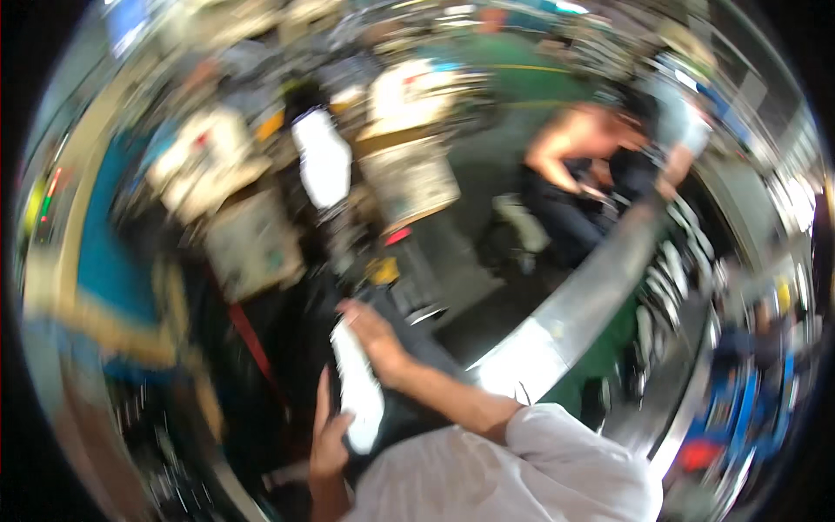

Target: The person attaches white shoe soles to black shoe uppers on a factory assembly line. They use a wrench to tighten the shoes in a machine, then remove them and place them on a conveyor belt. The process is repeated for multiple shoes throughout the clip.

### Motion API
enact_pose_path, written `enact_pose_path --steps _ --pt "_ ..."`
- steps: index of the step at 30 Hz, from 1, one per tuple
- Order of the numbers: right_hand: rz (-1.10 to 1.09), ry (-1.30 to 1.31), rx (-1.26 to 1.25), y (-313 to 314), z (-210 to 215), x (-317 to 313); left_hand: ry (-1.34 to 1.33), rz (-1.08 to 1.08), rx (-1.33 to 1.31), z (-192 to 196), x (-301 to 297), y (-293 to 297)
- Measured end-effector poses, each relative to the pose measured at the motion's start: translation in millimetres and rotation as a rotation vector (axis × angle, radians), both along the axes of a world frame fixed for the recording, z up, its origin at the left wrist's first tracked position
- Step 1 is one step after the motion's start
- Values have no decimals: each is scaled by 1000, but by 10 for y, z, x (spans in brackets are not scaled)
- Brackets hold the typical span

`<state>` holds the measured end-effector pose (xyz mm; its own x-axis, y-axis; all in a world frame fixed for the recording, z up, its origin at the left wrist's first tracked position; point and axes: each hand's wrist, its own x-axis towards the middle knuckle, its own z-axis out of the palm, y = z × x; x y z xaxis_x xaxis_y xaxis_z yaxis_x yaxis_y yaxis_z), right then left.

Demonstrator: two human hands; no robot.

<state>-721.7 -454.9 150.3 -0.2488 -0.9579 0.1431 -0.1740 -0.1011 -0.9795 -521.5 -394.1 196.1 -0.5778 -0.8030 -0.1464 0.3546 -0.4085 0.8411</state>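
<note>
Partner: Taking the metal bench (pixel 578 309) as mark, where is the white piece (pixel 360 387)?

Me: Left of the bench, off its near end. Long, narrow, slanting, one end toward me

Partner: State of the grip?

Me: Both hands on it. My left hand (pixel 330 442) grips the nearer end, thumb on the piece, forefinger stretched out clear of it. My right hand (pixel 376 341) is closed on the far end, fingers along the edge facing the bench; thumb hidden

Partner: Next out?

Me: Yellow part (pixel 383 271), left of the bench, past my right hand. Red strip (pixel 250 344) farther left. Two pale box-shaped machines (pixel 410 184) left of the bench's far stretch, bright white panel (pixel 323 161) between them. Heavy blur, details lost

Partner: Along the bench itself?

Me: Seated person (pixel 565 165) on its left side, bent forward; second person (pixel 683 117), pale shirt, by its far end. Right of it, a row of dark and white items (pixel 668 287), too smeared to name. Blue crates (pixel 739 409) farther right
</note>
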Motion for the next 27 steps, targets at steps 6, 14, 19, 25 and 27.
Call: enact_pose_path --steps 6,14,19,25,27 --pt "235 -613 387 149 131 277 -206 184 45 -95 620 203" --pt "365 -578 670 333 -522 310 -549 1154 176 -386 2052 1418" --pt "441 -537 681 171 -584 261 -1049 1570 249 -951 3225 2646" --pt "435 -428 690 100 -450 322 -1778 1301 770 -1166 4055 3856" --pt "433 -395 697 124 -394 374 -2041 1071 929 -1375 4093 4185"
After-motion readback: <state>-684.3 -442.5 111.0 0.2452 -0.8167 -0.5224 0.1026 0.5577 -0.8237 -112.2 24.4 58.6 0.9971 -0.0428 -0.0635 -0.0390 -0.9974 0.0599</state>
